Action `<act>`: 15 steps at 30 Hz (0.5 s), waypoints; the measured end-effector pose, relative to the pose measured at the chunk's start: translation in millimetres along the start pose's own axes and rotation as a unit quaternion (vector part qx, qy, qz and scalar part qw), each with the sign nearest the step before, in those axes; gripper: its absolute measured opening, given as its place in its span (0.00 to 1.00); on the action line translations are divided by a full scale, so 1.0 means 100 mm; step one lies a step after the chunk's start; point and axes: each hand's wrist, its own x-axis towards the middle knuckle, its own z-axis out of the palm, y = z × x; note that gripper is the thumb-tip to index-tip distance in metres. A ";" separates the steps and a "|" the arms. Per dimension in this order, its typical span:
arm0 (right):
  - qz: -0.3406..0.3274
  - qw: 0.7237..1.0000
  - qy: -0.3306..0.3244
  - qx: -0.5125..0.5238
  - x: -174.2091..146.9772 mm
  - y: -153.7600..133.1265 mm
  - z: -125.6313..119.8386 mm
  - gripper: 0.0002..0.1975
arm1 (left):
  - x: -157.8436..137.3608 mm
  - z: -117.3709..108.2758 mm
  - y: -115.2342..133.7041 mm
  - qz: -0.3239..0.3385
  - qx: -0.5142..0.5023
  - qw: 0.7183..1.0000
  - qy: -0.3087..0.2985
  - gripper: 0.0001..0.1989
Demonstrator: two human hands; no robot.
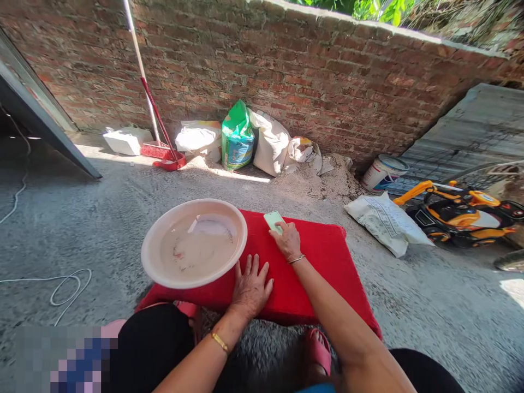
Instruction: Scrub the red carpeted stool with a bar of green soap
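Note:
My right hand (285, 240) is closed around the near end of a pale green, flat, round-cornered block (273, 220), whose exact kind I cannot make out. It rests on the far part of a low table or stool covered in red cloth (321, 256). My left hand (251, 286) lies flat on the same cloth, palm down with fingers spread, holding nothing. Just left of those fingers stands a wide pale pink basin (153, 259) on the cloth's left side. Cloudy water fills part of it, with small dark and reddish bits inside.
Beyond the cloth, a green bag (237, 139) and white sacks (272, 144) lean on a brick wall beside a broom and red dustpan (170, 162). To the right lie a white sack (387, 221) and a toy excavator (462, 213). A cable (67, 278) curls on the left floor.

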 end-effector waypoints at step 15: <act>0.253 0.966 -0.012 -0.050 -0.14 1.41 -0.67 0.23 | -0.01 0.00 0.04 -0.010 -0.030 0.999 0.004 0.23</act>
